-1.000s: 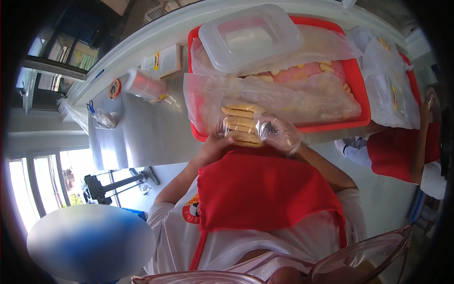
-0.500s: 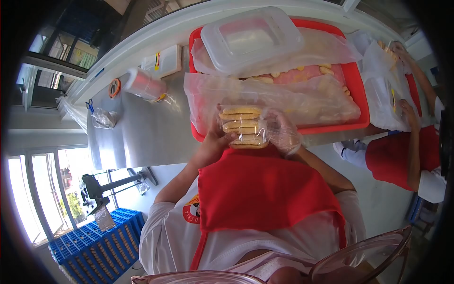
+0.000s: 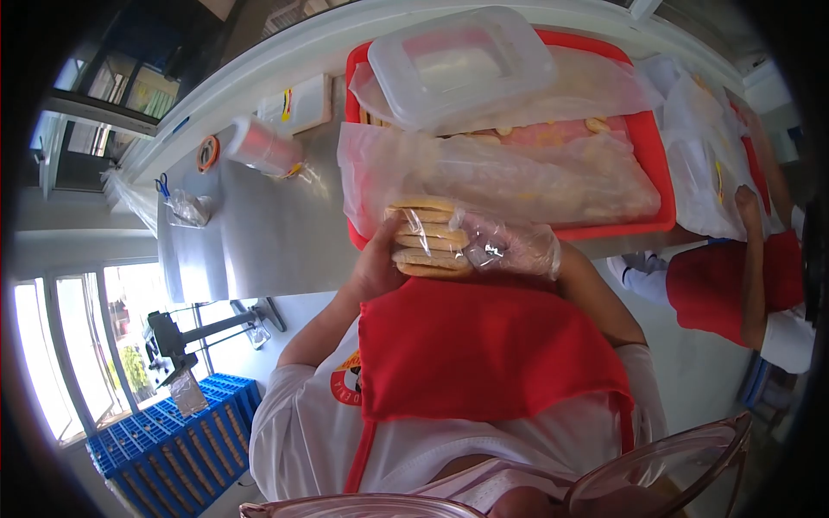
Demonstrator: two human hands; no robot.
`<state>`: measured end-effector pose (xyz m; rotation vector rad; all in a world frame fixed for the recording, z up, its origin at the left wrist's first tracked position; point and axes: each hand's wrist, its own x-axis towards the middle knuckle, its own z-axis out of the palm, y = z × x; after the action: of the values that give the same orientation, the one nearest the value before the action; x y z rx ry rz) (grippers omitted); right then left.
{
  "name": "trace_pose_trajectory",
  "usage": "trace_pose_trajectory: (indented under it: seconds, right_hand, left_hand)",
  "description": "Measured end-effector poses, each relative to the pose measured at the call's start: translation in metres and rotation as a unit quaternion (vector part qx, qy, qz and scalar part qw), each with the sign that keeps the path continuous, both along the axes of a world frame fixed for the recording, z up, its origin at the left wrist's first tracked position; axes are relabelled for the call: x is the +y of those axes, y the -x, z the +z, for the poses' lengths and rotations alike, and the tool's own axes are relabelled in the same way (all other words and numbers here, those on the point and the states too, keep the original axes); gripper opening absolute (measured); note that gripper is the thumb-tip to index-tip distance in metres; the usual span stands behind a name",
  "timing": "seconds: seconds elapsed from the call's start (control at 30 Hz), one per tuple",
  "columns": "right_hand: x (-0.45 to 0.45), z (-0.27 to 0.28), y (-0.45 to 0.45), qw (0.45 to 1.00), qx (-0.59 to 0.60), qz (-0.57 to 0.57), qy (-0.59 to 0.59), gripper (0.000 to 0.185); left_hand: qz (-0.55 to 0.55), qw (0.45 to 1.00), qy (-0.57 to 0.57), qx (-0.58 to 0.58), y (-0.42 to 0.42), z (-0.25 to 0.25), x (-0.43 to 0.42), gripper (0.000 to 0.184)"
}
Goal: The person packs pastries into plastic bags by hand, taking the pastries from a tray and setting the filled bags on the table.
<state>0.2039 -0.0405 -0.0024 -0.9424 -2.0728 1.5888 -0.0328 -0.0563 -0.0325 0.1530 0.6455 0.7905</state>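
Observation:
A clear plastic bag of several pale golden biscuit sticks (image 3: pixel 429 237) is held in front of the red apron, at the near edge of the red tray (image 3: pixel 652 164). My left hand (image 3: pixel 376 259), bare, grips the bag's left side. On the other side, my right hand (image 3: pixel 509 248), in a clear plastic glove, closes on the bag's right end; its fingertips are partly hidden by shiny plastic. Translucent sheets (image 3: pixel 518 173) cover much of the tray, and some yellow pieces show between them.
A translucent lid (image 3: pixel 462 65) rests on the tray. On the metal table (image 3: pixel 250 250) lie a plastic roll (image 3: pixel 263 147), a tape roll (image 3: pixel 207 153) and blue-handled scissors (image 3: pixel 163 184). At right, a co-worker's arm (image 3: pixel 754 268) is beside another covered tray. Blue crates (image 3: pixel 177 440) stand lower left.
The bag has shifted slightly left and tilted. My right hand has turned and moved lower across its right end. The co-worker's hands have moved at the other tray.

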Motion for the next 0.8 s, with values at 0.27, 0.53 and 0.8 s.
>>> trace_pose_trajectory:
  seconds: [0.27, 0.53, 0.8]
  right_hand:
    - [-0.002, -0.022, 0.023, 0.971, 0.195, -0.093, 0.104, 0.031]
    - [-0.003, -0.031, 0.029, 0.979, 0.181, -0.066, 0.065, 0.040]
    - [-0.005, -0.017, 0.024, 0.998, 0.019, -0.059, -0.020, 0.055]
  left_hand:
    - [-0.026, 0.995, -0.032, 0.095, 0.001, 0.017, 0.002, 0.048]
    - [-0.047, 0.973, -0.193, 0.120, 0.012, 0.020, 0.013, 0.090]
    - [-0.005, 0.965, -0.228, 0.125, 0.023, 0.019, 0.014, 0.096]
